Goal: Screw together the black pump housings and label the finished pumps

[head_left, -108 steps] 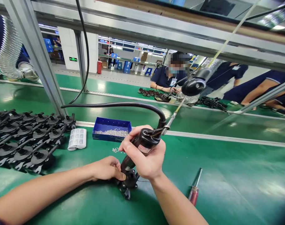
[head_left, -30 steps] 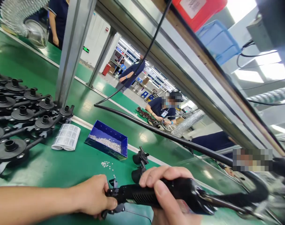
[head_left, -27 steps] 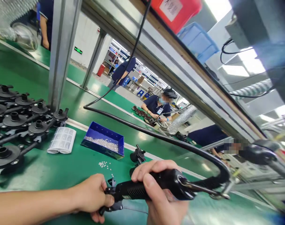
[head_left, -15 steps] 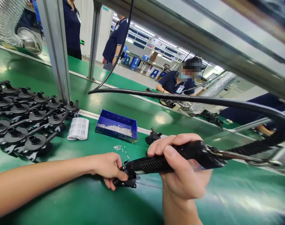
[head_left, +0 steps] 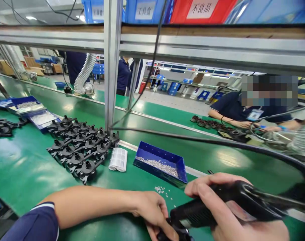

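Note:
My right hand [head_left: 225, 201] is wrapped round a black electric screwdriver [head_left: 197, 214], which lies nearly level with its front end pointing left. A black plastic part [head_left: 184, 234] is gripped in my left hand [head_left: 154, 209] at the bottom edge of the view. The screwdriver's front end is right at this part; its tip is hidden. Just beyond my left hand, several tiny silvery pieces [head_left: 161, 190] lie scattered on the green bench. Behind them stands a blue bin [head_left: 181, 167] holding many more of the same sort.
Rows of black round assemblies [head_left: 77, 159] fill the bench at left, beside a curled white label sheet [head_left: 118, 160]. A metal post [head_left: 111, 73] rises behind them. The screwdriver's cable [head_left: 205, 139] crosses above the bench. Across from me a co-worker [head_left: 242, 107] sits at another green surface.
My view has swung left and up, so bench and hands appear lower and farther right. Both hands keep their hold on the plastic part and the screwdriver.

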{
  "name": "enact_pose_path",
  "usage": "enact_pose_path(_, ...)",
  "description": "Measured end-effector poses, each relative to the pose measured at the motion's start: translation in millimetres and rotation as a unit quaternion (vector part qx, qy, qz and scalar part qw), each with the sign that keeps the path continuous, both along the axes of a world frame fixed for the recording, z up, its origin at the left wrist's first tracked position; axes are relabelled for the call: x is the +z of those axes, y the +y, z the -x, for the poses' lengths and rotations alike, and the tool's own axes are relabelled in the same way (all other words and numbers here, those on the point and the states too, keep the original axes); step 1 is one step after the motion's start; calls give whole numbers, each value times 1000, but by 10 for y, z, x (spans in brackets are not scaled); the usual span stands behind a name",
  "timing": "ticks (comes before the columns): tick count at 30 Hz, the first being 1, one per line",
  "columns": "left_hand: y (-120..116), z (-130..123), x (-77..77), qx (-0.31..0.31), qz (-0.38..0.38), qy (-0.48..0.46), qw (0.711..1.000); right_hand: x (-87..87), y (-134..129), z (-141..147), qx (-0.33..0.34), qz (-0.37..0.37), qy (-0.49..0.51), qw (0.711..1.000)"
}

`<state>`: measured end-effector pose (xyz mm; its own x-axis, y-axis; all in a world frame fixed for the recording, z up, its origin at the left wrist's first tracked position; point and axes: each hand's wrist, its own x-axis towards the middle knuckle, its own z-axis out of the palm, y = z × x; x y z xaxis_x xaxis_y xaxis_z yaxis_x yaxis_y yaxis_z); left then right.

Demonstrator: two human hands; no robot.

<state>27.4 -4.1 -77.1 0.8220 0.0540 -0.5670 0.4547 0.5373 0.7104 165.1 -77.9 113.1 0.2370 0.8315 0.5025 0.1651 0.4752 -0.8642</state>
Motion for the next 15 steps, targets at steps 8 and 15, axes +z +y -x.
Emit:
enact_pose_path(8,-126,141,215,77,-25,66,995,-86,76,-17,304,-16,83,949)
enact_pose_path(15,-214,331,742,118,-93,4,989,73,44,1,327,-6,157,932)
